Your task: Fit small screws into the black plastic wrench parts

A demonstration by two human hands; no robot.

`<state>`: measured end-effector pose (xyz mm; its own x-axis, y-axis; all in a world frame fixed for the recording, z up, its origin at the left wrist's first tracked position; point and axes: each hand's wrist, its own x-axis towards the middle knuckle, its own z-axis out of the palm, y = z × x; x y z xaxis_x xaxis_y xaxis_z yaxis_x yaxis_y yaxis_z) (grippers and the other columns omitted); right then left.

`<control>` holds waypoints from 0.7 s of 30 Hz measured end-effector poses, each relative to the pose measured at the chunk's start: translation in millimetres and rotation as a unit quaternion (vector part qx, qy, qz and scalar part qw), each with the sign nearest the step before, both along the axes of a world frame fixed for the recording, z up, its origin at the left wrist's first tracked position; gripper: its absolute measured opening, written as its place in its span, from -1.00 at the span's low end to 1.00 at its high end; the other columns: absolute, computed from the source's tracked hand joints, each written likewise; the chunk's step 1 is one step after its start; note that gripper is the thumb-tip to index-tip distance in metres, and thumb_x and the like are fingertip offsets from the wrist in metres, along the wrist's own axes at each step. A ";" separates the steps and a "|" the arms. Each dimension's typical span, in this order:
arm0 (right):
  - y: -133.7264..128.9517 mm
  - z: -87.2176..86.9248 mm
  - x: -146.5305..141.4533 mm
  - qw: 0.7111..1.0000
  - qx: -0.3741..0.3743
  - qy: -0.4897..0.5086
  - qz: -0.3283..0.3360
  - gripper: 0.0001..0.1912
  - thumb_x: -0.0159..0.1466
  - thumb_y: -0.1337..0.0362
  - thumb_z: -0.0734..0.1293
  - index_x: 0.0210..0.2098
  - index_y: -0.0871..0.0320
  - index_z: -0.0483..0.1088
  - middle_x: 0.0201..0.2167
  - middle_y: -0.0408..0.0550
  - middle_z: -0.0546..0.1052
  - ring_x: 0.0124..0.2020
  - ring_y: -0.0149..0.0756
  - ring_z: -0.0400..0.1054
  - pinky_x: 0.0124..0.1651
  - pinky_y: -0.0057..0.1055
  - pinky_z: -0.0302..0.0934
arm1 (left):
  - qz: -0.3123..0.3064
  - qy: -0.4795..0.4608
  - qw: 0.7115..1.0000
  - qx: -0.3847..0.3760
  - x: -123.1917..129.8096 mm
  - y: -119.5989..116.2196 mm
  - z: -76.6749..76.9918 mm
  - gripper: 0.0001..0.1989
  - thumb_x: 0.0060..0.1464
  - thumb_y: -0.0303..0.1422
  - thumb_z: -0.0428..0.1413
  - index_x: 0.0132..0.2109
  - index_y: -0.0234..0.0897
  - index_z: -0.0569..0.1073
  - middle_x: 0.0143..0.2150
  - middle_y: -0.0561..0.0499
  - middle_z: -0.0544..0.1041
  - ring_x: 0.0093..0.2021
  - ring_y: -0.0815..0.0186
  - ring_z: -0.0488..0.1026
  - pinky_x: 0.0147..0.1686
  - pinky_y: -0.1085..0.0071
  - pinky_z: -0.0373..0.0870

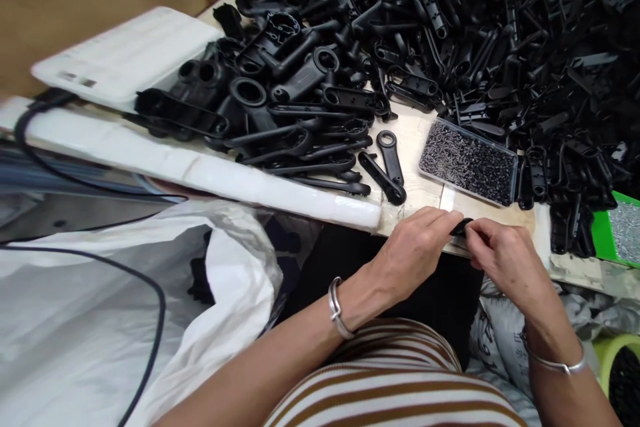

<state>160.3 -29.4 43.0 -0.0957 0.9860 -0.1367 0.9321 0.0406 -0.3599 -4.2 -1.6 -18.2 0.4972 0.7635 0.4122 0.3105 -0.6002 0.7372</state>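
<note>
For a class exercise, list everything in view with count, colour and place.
Table: 1, pale, centre
Box: 1, clear, table front, dark bits inside
Piled parts: many, black, table back
Loose parts: 2, black, left of box
Held part: 1, black, table edge
Tray: 1, green, right edge
Case: 1, white, back left
Strip: 1, white, table's left front
Bag: 1, white, lower left
Cable: 1+, black, left
Sack: 1+, grey, lower right
Bucket: 1, yellow-green, lower right
Shirt: 1, brown-white, bottom
Bracelets: 2, silver, one per wrist
Left hand, right hand: 1 each, at held part
</note>
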 end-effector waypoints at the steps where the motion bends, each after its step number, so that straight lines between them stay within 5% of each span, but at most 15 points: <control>1: -0.3 -0.4 -1.3 1.000 0.005 -0.008 0.005 -0.73 0.30 0.35 0.18 -0.54 0.11 0.25 -0.68 -0.19 0.38 -0.60 -0.34 0.36 -0.51 -0.46 0.02 | -0.002 0.001 1.000 -0.005 0.0 0.0 -0.3 -0.81 0.17 -0.60 0.02 -0.08 -0.33 0.37 -0.21 -0.05 0.53 -0.17 0.28 0.47 -0.14 0.36 0.45; 13: 0.9 6.6 -27.3 0.950 0.041 -0.295 0.092 -0.82 0.17 0.58 0.26 -0.44 0.20 0.34 -0.63 -0.03 0.44 -0.61 -0.18 0.38 -0.54 -0.34 -0.01 | 0.016 -0.015 1.000 0.001 -0.5 1.6 -1.0 -0.74 0.13 -0.62 0.06 -0.04 -0.32 0.39 -0.23 -0.02 0.55 -0.23 0.32 0.51 -0.21 0.43 0.48; 21: 1.0 4.4 -29.4 0.963 0.018 -0.260 0.063 -0.80 0.14 0.58 0.26 -0.48 0.16 0.31 -0.65 -0.06 0.42 -0.64 -0.19 0.37 -0.57 -0.36 -0.03 | 0.024 -0.060 0.998 -0.027 -3.2 1.5 -2.8 -0.69 0.09 -0.64 0.08 -0.03 -0.30 0.41 -0.19 -0.02 0.56 -0.19 0.33 0.54 -0.16 0.41 0.52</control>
<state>131.0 -28.4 47.4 -0.1431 0.9761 -0.1638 0.9726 0.1693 0.1592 -7.4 -0.1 -21.0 0.4099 0.8076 0.4240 0.2454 -0.5453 0.8015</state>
